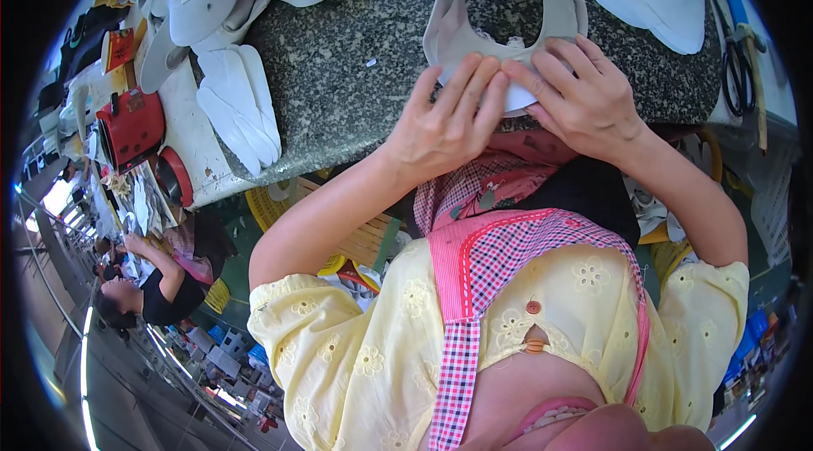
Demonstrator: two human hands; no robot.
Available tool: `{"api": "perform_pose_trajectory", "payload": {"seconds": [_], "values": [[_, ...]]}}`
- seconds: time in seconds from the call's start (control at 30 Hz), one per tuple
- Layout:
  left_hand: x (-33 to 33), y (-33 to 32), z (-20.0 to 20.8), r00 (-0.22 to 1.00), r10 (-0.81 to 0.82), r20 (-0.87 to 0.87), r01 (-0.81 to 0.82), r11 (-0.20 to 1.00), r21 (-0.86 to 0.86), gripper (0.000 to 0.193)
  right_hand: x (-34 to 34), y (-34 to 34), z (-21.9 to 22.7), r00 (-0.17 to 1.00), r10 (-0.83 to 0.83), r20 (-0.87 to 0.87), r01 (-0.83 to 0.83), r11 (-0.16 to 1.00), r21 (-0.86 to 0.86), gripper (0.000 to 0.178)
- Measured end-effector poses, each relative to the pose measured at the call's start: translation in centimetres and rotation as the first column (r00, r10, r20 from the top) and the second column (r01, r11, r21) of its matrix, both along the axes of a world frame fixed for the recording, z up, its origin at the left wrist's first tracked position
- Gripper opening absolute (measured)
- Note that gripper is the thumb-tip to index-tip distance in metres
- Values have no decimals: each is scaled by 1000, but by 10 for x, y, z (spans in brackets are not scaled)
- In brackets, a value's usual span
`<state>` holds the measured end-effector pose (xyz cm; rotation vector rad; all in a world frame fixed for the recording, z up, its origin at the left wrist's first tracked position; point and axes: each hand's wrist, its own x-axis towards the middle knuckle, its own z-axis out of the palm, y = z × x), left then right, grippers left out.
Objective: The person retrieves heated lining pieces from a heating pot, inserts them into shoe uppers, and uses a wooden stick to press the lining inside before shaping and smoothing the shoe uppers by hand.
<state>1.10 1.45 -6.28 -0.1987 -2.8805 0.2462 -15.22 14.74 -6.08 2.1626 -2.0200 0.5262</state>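
A: What are the fingers doing?

B: The right hand's fingers lie bent on top with the thumb at the near edge, gripping the pale grey shoe upper. The left hand's fingers bear on it too; its thumb is hidden, so I can't tell whether they pinch.

A: How would it handle?

B: Light, I'd judge: the collar looks stiff enough to stand, the near edge more pliable. Best held by that edge, thumbs below; it doesn't look fragile or slippery.

A: And its looks?

B: Under the fingertips, a smooth white piece; just beyond them, a looped collar around a large opening.

A: Farther out?

B: Speckled stone tabletop, with white sole-shaped pieces left of the left fingers and black-handled scissors well right of the right ones.
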Motion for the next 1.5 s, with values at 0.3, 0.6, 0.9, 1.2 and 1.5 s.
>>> {"api": "perform_pose_trajectory", "payload": {"seconds": [0.3,0.6,0.9,1.2,1.5], "values": [[14,-2,1,984,113,136,-144,959,243,63,-21,27,2,997,-21,-72,28,995,98,44],[-14,-41,49,961,-202,187,98,887,451,47,-60,9,12,984,170,-56,-156,968,196,39],[-44,-56,36,967,-112,227,98,992,74,41,-20,-28,23,989,145,0,-145,989,-35,46],[-37,-53,33,980,138,142,-164,967,196,28,-39,-23,14,987,161,2,-160,986,40,41],[-16,-27,14,966,256,26,-231,819,524,21,-12,-33,-14,931,46,362,9,989,-149,22]]}}
